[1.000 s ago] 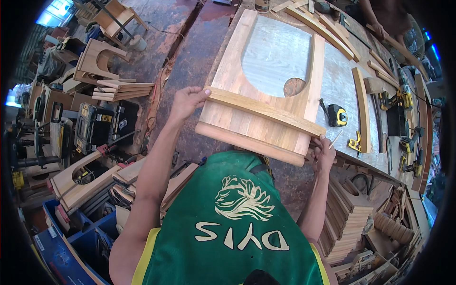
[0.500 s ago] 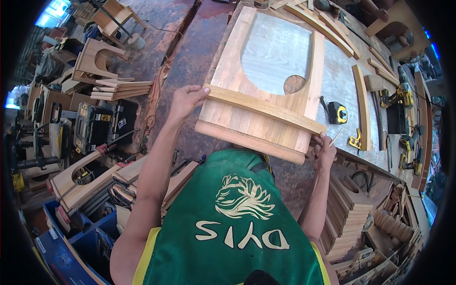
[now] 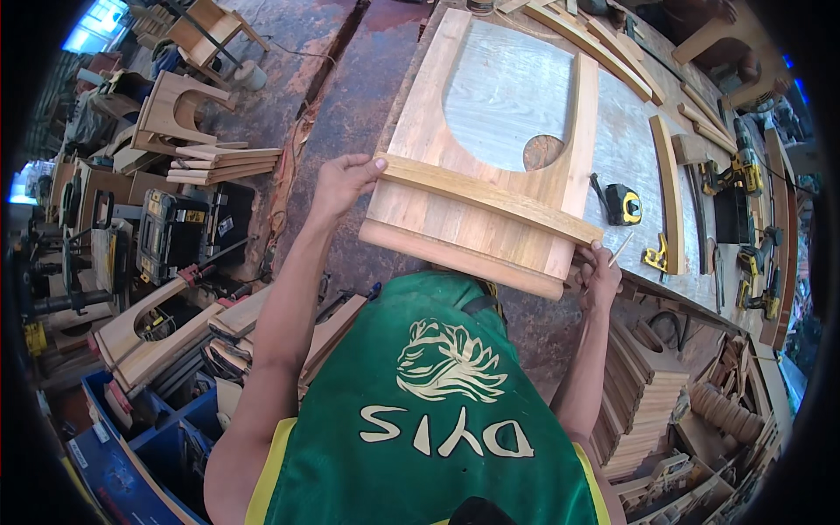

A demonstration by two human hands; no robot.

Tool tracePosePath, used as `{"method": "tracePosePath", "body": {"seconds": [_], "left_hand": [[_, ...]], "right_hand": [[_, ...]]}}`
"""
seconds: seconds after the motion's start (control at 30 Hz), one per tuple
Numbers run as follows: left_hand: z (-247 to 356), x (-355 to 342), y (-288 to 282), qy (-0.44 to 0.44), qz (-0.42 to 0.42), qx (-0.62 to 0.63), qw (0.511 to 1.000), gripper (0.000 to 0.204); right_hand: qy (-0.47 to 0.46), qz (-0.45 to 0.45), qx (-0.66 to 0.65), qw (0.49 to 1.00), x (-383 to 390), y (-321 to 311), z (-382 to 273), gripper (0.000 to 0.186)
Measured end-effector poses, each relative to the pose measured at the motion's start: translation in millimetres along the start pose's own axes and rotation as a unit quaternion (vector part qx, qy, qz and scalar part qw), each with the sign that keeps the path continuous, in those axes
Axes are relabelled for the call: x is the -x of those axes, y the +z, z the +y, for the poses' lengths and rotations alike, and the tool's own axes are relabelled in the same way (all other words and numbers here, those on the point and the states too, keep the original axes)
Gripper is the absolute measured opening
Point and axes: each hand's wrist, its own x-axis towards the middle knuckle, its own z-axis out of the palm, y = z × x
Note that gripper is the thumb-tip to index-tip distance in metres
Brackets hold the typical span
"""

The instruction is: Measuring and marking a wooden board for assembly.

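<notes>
A straight wooden strip (image 3: 486, 194) lies crosswise over a pale wooden panel (image 3: 455, 223) with a deep U-shaped cut-out. My left hand (image 3: 344, 186) pinches the strip's left end between thumb and fingers. At its other end, my right hand (image 3: 598, 276) grips the strip near the panel's right edge, its lower fingers partly hidden. A slim pencil (image 3: 622, 248) sticks out from between the right-hand fingers. Along the panel's near end runs a rounded wooden edge piece (image 3: 459, 260). Through the cut-out shows the grey tabletop sheet (image 3: 507, 87).
Right of the panel sit a black and yellow tape measure (image 3: 623, 205), a small yellow tool (image 3: 654, 257) and a long wooden bar (image 3: 667, 192). Cordless drills (image 3: 744, 166) line the table's right side. Another person's hand (image 3: 722, 10) holds wood at the top right.
My hands and the strip have barely moved. At the top right, the other person's board has turned and their hands have shifted.
</notes>
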Motion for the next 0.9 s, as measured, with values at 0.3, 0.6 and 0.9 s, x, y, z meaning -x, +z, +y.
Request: {"method": "tracePosePath", "body": {"seconds": [0.3, 0.6, 0.9], "left_hand": [[7, 0, 3, -0.004, -0.02, -0.006, 1.0, 0.068], [1, -7, -6, -0.038, -0.02, -0.009, 0.999, 0.048], [4, -1, -3, -0.045, -0.021, -0.035, 0.998, 0.048]], "right_hand": [[-0.012, 0.017, 0.031, 0.999, -6, -13, 13, 0.03], [0.002, 0.016, -0.011, 1.0, 5, 5, -1, 0.027], [0.007, 0.024, -0.005, 1.0, 4, 5, -6, 0.028]]}}
